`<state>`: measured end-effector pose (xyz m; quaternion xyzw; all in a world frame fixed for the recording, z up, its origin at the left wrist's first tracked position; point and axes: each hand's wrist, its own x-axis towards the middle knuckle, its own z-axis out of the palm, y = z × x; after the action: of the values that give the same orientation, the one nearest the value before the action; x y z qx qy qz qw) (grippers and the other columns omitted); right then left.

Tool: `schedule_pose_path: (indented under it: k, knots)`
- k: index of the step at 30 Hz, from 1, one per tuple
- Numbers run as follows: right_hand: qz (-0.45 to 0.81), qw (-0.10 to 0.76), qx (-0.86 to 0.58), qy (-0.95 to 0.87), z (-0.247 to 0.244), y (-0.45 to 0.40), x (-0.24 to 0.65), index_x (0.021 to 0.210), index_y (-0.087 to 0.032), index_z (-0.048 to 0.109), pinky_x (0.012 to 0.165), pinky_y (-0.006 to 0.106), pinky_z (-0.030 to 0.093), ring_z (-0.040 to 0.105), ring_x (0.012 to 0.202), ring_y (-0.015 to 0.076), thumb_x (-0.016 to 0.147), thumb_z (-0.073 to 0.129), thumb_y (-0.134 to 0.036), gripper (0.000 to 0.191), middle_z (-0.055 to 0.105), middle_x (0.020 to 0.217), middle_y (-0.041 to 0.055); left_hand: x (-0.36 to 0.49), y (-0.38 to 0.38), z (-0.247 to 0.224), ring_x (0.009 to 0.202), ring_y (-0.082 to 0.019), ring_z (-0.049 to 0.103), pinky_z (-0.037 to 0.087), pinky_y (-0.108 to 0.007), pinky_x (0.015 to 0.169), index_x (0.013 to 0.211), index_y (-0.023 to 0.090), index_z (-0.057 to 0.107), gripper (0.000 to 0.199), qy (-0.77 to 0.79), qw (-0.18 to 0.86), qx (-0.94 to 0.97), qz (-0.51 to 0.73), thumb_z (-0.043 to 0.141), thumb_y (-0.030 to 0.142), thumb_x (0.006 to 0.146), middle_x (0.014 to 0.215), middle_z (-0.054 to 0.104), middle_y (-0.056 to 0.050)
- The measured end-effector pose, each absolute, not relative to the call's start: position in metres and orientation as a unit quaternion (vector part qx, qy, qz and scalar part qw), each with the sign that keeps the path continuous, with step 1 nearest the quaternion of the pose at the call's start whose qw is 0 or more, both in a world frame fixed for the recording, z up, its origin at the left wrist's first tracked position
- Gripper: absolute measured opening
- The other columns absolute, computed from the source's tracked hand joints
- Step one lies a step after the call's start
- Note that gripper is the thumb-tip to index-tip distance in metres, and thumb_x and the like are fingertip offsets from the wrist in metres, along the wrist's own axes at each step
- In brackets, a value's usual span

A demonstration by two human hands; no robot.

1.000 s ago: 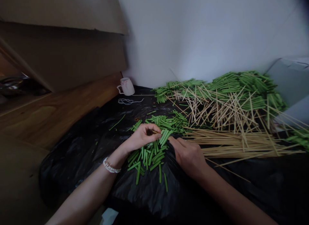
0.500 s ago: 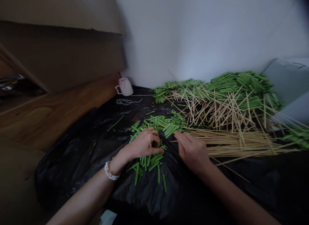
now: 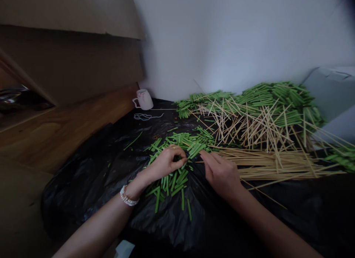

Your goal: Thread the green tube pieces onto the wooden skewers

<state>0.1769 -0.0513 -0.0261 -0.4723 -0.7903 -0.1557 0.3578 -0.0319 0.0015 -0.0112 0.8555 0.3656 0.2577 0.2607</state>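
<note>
My right hand (image 3: 222, 173) is closed, its thumb and forefinger pinching the near end of a skewer that carries a short row of green stalk pieces (image 3: 195, 149). A pale tip of the skewer pokes out on the left of that row. Just left of it, my left hand (image 3: 169, 161) has thumb and forefinger pressed together; what is between them, if anything, is too small to make out. Beneath and around my left hand lies a loose heap of cut green stalks (image 3: 180, 176). A white beaded bracelet (image 3: 128, 197) circles my left wrist.
Bare bamboo skewers (image 3: 271, 163) lie in a pile right of my right hand. Behind them are many loaded skewers (image 3: 266, 95) against the wall. A mug (image 3: 144, 99) and white string (image 3: 144, 116) stand at the back left. Black plastic (image 3: 97, 176) covers the surface.
My left thumb and forefinger have closed together and moved slightly up towards the row of green pieces. My right hand and the skewer have stayed in place.
</note>
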Motion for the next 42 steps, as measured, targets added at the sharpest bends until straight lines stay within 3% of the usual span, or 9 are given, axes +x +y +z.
schedule_pose_path:
  k: [5,11,19,26,34,42]
  knots:
    - [-0.151,0.366,-0.466,-0.791,-0.026,-0.052,0.177,0.111,-0.013,0.065,0.06,0.024,0.04,0.06,0.064,0.0122,0.091,0.044,-0.013,0.029,0.066,0.074,0.0026,-0.033,0.001,-0.001,0.067,-0.014,0.058,0.044,-0.024,0.065,0.077,0.015,0.063,0.026,0.422,0.425,0.724,0.342,0.057,0.038,0.087,0.077,0.067,-0.003]
    - [-0.149,0.348,-0.455,-0.806,-0.027,-0.054,0.173,0.111,-0.013,0.065,0.059,0.025,0.039,0.058,0.062,0.0116,0.09,0.042,-0.011,0.031,0.065,0.073,0.0017,-0.039,0.008,0.003,0.06,-0.01,0.057,0.043,-0.021,0.059,0.075,0.014,0.062,0.03,0.417,0.536,0.589,0.438,0.062,0.043,0.084,0.078,0.072,-0.005]
    - [-0.14,0.321,-0.456,-0.818,-0.028,-0.055,0.171,0.112,-0.014,0.065,0.056,0.025,0.036,0.056,0.06,0.0109,0.089,0.041,-0.011,0.033,0.062,0.069,0.0005,-0.038,0.01,0.0,0.06,-0.009,0.057,0.043,-0.019,0.056,0.075,0.012,0.065,0.028,0.401,0.574,0.557,0.447,0.068,0.04,0.08,0.072,0.07,-0.005]
    - [-0.134,0.319,-0.468,-0.813,-0.026,-0.056,0.171,0.112,-0.014,0.065,0.057,0.024,0.037,0.056,0.062,0.0111,0.09,0.04,-0.011,0.033,0.063,0.07,0.0011,-0.04,0.009,0.001,0.064,-0.01,0.062,0.049,-0.021,0.063,0.083,0.012,0.07,0.027,0.386,0.643,0.487,0.448,0.082,0.03,0.066,0.074,0.071,-0.004]
    - [-0.14,0.319,-0.466,-0.813,-0.027,-0.056,0.171,0.111,-0.014,0.066,0.056,0.025,0.036,0.055,0.059,0.0114,0.089,0.041,-0.011,0.033,0.061,0.068,0.0004,-0.043,0.013,-0.003,0.059,-0.007,0.06,0.047,-0.018,0.061,0.074,0.012,0.073,0.025,0.402,0.63,0.462,0.476,0.087,0.025,0.057,0.068,0.071,-0.002]
    - [-0.11,0.314,-0.469,-0.818,-0.03,-0.058,0.169,0.112,-0.013,0.064,0.056,0.025,0.038,0.057,0.06,0.0122,0.088,0.042,-0.01,0.033,0.062,0.071,0.0008,-0.044,0.014,-0.006,0.062,-0.01,0.062,0.048,-0.022,0.066,0.074,0.014,0.074,0.024,0.42,0.59,0.504,0.47,0.087,0.026,0.058,0.068,0.072,-0.001]
